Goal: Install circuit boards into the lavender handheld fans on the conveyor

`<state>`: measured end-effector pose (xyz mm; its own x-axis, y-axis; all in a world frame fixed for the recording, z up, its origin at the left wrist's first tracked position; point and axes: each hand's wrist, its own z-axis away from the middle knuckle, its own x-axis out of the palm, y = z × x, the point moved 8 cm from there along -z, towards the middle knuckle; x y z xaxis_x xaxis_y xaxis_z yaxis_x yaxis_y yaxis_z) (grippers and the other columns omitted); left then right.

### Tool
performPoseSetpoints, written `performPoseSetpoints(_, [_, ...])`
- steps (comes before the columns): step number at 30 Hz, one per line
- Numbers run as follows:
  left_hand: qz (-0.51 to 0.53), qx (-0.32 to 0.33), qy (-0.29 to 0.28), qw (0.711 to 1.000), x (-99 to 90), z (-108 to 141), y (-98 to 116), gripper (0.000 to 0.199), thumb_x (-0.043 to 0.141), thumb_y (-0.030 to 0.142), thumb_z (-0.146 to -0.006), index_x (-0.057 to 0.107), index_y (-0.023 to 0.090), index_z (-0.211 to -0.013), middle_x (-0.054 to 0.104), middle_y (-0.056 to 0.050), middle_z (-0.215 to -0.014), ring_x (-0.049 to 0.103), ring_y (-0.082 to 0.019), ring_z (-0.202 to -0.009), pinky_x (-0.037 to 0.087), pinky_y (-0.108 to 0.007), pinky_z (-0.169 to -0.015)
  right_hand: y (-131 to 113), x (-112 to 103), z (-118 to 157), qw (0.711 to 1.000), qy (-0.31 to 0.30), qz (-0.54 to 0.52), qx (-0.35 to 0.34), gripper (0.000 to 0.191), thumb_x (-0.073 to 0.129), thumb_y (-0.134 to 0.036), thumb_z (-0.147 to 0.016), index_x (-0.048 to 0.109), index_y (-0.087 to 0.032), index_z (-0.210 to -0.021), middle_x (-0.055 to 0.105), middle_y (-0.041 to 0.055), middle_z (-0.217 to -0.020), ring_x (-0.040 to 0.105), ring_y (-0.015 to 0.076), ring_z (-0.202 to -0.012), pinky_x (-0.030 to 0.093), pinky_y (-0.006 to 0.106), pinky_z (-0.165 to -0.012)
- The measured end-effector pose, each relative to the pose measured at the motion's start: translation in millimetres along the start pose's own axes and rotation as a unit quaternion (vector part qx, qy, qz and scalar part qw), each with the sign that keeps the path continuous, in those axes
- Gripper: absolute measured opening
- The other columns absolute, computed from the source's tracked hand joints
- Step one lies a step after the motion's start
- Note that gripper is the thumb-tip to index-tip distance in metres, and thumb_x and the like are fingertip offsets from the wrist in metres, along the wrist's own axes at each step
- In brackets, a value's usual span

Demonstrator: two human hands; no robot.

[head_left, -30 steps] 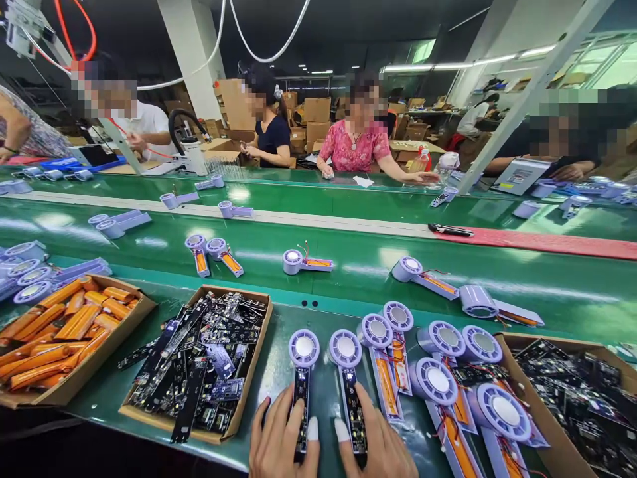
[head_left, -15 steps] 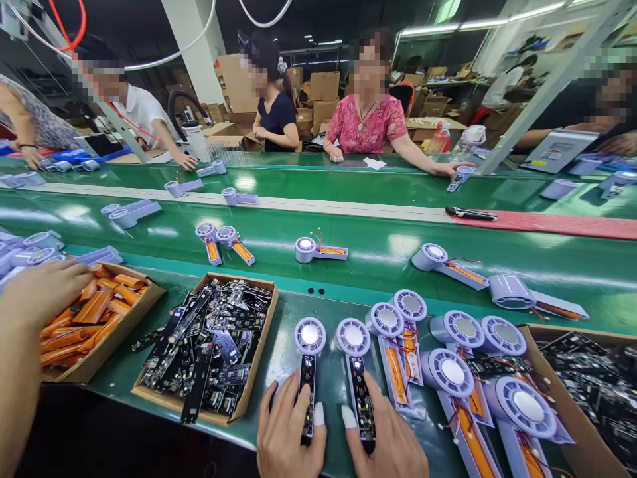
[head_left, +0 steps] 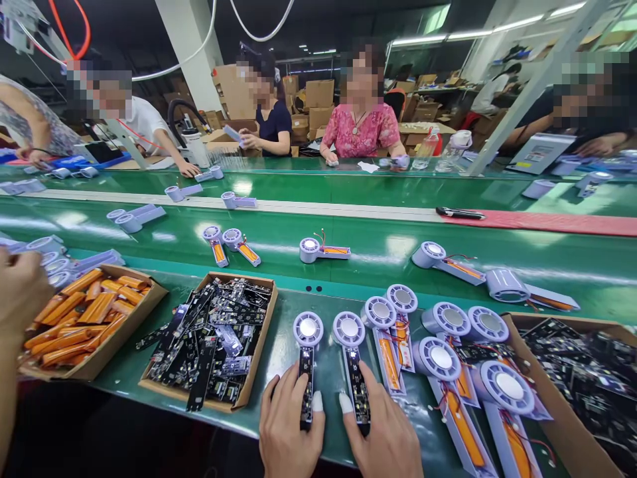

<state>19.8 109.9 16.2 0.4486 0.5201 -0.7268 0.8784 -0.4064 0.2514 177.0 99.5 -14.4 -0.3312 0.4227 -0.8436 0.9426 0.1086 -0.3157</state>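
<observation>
Two lavender handheld fans lie side by side before me, round heads away from me, a black circuit board along each handle. My left hand [head_left: 291,425] grips the handle of the left fan [head_left: 308,329], its fingers along the side and over the board [head_left: 306,388]. Around the handle of the right fan [head_left: 349,329] is my right hand [head_left: 383,421], index finger at the edge of the other board [head_left: 355,382]. Both thumbs wear white finger covers and rest against the handles' inner sides. My fingers partly hide both handles.
A carton of circuit boards [head_left: 271,318] stands left, beside a carton of orange batteries [head_left: 114,332] near another person's hand [head_left: 22,285]. Several fans with orange batteries [head_left: 440,358] crowd the right, before another board carton [head_left: 547,411]. Fans lie on the green belt [head_left: 269,229]; co-workers sit opposite.
My hands keep their hold on both fans. The neighbour's hand has drawn left off the battery carton. Opposite, one person pulled a fan inward; another now holds up a lavender part.
</observation>
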Motion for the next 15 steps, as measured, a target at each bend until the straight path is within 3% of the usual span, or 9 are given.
performPoseSetpoints(15, [-0.001,-0.012,-0.024,1.0,9.2,4.7,-6.6,0.039,0.054,0.012,-0.082,0.054,0.017,-0.121,0.069,-0.013,-0.118,0.063,-0.026,-0.111,0.043,-0.044,-0.097,1.9,3.9,-1.3,1.0,-0.003,-0.008,0.017,0.056,0.041,-0.043,-0.093,0.037,-0.015,-0.141,0.066,0.0154,-0.115,0.068,0.0281,-0.09,0.058,0.037,-0.069])
